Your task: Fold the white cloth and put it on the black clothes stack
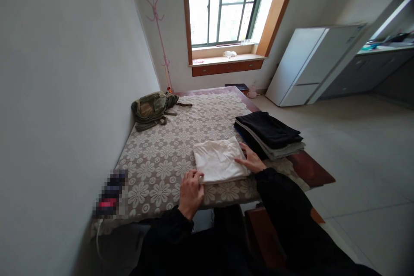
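A white piece of clothing (220,161), folded into a rough rectangle, lies flat near the front edge of the table. My left hand (190,192) rests at its near left corner, fingers loosely bent and touching the cloth's edge. At the right side of the cloth is my right hand (251,159), thumb and fingers apart, fingertips lying on the fabric. Just beyond that hand stands a stack of folded dark and grey clothes (270,131), a black one on top.
A patterned tablecloth (164,151) covers most of the table. A green backpack (153,108) leans by the left wall. A blurred dark and red object (111,194) with a white cable sits at the near left corner. A white fridge (307,64) stands beyond, on the right.
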### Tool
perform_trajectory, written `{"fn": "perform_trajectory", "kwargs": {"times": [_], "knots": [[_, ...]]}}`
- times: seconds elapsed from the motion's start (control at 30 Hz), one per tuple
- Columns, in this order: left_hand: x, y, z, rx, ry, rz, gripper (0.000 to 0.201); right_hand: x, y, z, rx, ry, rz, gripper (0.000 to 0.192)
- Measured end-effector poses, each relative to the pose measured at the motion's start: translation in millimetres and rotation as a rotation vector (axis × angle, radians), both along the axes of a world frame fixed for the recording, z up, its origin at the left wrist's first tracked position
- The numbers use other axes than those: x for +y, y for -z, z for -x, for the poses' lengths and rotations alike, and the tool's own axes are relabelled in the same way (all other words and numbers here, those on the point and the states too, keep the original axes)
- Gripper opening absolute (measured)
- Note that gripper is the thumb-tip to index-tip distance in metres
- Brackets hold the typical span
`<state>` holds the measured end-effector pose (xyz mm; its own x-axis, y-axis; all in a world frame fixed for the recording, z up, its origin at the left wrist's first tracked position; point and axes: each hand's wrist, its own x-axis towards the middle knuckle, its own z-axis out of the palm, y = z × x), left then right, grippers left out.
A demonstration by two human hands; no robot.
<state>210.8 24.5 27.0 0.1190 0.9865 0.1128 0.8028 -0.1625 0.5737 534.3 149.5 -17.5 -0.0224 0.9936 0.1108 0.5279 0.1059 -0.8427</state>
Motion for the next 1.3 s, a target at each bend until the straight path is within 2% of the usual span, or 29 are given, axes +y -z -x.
{"fn": "perform_trajectory", "kwargs": {"times": [0.13,0.23,0.4,0.53,0.67,0.77,0.9,1.1,1.3], "knots": [[0,9.1,9,-0.156,-0.023,0.045,0.017,-17,1.1,4,-0.106,0.033,-0.024,0.071],[-3,12.9,10,-0.171,-0.035,0.041,0.014,-21,0.6,5,-0.136,0.052,-0.012,0.066],[-10,14.1,13,-0.049,-0.031,0.005,0.015,-23,3.0,9,-0.178,0.079,-0.026,0.064],[-9,8.0,17,-0.044,-0.019,0.027,0.016,-24,8.0,15,-0.210,0.106,-0.026,0.065],[1,0.6,14,-0.025,-0.047,0.045,0.028,-23,14.9,21,-0.222,0.134,-0.046,0.065],[10,-1.7,9,0.004,-0.076,0.076,0.040,-19,16.4,21,-0.162,0.148,-0.043,0.067],[21,-3.4,4,0.014,-0.096,0.143,0.049,-12,8.5,16,0.036,0.086,0.092,0.077],[23,-7.2,5,-0.029,0.021,0.194,0.033,-7,-3.1,7,0.129,0.016,0.157,0.084],[12,-13.7,14,-0.071,-0.034,0.194,0.031,-17,-1.7,13,0.267,-0.042,0.220,0.096]]}}
